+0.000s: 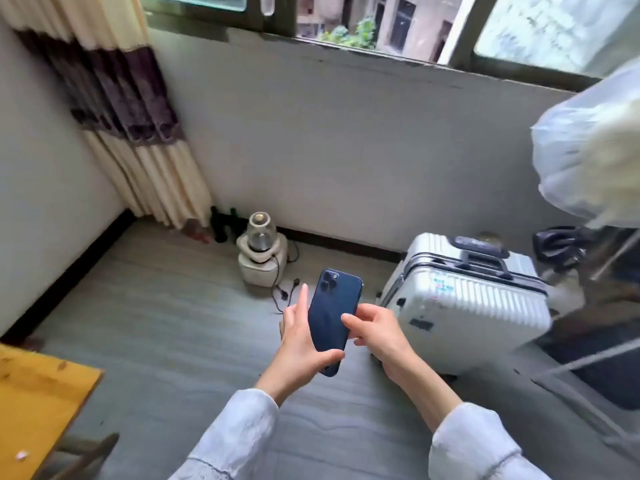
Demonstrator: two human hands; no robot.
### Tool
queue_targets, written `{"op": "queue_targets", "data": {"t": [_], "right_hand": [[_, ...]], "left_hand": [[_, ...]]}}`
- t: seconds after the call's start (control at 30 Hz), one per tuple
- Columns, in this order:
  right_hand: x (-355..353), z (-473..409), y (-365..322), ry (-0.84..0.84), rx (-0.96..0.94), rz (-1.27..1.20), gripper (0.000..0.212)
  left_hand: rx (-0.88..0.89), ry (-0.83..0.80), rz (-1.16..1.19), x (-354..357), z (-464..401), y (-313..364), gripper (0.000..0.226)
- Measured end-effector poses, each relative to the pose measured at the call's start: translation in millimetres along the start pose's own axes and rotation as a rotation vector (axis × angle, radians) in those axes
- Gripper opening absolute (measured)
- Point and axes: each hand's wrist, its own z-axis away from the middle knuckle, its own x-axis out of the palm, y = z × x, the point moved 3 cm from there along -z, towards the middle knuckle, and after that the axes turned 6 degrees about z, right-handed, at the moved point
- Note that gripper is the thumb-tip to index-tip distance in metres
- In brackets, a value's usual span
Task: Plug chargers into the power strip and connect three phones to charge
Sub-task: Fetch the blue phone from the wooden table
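A dark blue phone (pixel 333 317) is held upright in the air above the floor, its back and camera cluster facing me. My left hand (pixel 300 344) grips its lower left side, thumb across the bottom and index finger stretched up along the edge. My right hand (pixel 375 332) holds the phone's right edge with curled fingers. No power strip, charger or other phone shows in this view.
A silver suitcase (pixel 467 299) stands on the grey floor at right. A cream kettle-like appliance (pixel 261 252) with a black cord and plug (pixel 287 292) sits by the wall. A yellow wooden table corner (pixel 38 403) is at lower left. Plastic-wrapped bundle (pixel 588 150) hangs at right.
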Motion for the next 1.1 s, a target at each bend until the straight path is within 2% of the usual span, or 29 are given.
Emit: {"op": "queue_targets", "data": {"t": [0.07,0.17,0.33,0.43,0.6,0.83,1.1], "right_hand": [[-71,26,29,0.144,0.006,-0.063,0.023],[-161,67,74,0.325,0.041,-0.145,0.015],[-266,131,145,0.527,0.120,-0.349,0.019],[-318,162,182,0.685,0.162,-0.468,0.019],[-412,200,248,0.930,0.201,-0.605,0.007],[-546,252,330,1.143,0.245,-0.715,0.006],[-630,359,440,1.404,0.349,-0.890,0.018]], "left_hand": [[0.037,-0.156,0.059,60,-11,29,0.094],[0.063,-0.368,0.167,145,-21,67,0.041],[0.043,-0.703,0.171,282,-28,116,0.010],[0.047,-0.836,0.162,365,-30,139,0.006],[0.051,-1.061,0.108,503,-35,175,0.007],[0.059,-1.297,0.039,700,-38,223,0.004],[-0.055,-1.538,-0.117,898,30,228,0.009]]}}
